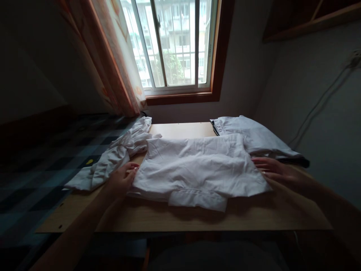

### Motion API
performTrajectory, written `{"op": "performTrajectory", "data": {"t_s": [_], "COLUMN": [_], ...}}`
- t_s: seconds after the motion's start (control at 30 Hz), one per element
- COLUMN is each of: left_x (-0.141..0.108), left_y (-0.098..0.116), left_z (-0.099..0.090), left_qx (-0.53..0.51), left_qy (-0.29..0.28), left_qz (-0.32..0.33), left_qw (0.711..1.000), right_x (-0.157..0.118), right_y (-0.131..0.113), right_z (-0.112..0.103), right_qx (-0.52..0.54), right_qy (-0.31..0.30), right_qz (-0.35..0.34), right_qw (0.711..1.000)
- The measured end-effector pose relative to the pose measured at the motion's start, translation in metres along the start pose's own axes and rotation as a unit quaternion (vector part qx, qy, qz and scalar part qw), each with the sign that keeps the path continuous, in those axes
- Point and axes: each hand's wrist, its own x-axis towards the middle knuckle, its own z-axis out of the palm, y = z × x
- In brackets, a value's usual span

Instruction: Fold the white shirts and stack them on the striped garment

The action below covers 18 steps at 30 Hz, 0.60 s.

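Observation:
A white collared shirt [194,165] lies folded on a light wooden board, its collar [197,199] towards me. At its left edge is my left hand [124,177], fingers curled and closed on the fabric. My right hand [272,169] is at the opposite edge, with fingertips and thumb closed on the cloth there. Part of each hand's fingertips is hard to make out against the shirt in the dim light.
The wooden board [180,222] carries a crumpled white garment [109,162] at left and a stack of folded clothes [248,131] at right. A checked bedspread [56,162] lies left. Behind are a window [175,49] and a curtain [109,56]; a shelf [316,26] hangs upper right.

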Motion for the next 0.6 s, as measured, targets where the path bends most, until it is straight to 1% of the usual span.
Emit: {"op": "performTrajectory", "data": {"t_s": [0.07, 0.1, 0.13, 0.23, 0.33, 0.4, 0.47, 0.53, 0.6], "left_x": [0.006, 0.007, 0.007, -0.001, -0.017, -0.03, -0.043, -0.054, -0.058], "left_y": [0.003, 0.005, 0.007, 0.012, 0.017, 0.022, 0.025, 0.027, 0.028], "left_z": [0.011, 0.016, 0.02, 0.029, 0.033, 0.034, 0.035, 0.035, 0.031], "left_qx": [0.033, 0.056, 0.083, 0.16, 0.203, 0.21, 0.205, 0.19, 0.166], "left_qy": [-0.005, -0.007, -0.007, 0.0, -0.012, -0.026, -0.044, -0.065, -0.086], "left_qz": [-0.013, -0.007, 0.003, 0.037, 0.044, 0.044, 0.043, 0.044, 0.046], "left_qw": [0.999, 0.998, 0.997, 0.986, 0.978, 0.976, 0.977, 0.979, 0.981], "right_x": [0.009, 0.013, 0.016, 0.021, 0.019, 0.014, 0.009, 0.003, 0.001], "right_y": [0.008, 0.012, 0.015, 0.02, 0.019, 0.02, 0.025, 0.033, 0.04], "right_z": [0.013, 0.021, 0.028, 0.048, 0.06, 0.061, 0.058, 0.052, 0.043], "right_qx": [-0.035, -0.069, -0.102, -0.195, -0.276, -0.313, -0.33, -0.318, -0.283], "right_qy": [0.078, 0.106, 0.121, 0.132, 0.137, 0.144, 0.154, 0.155, 0.145], "right_qz": [0.051, 0.07, 0.08, 0.077, 0.084, 0.095, 0.094, 0.077, 0.054], "right_qw": [0.995, 0.99, 0.984, 0.969, 0.948, 0.934, 0.927, 0.932, 0.947]}}
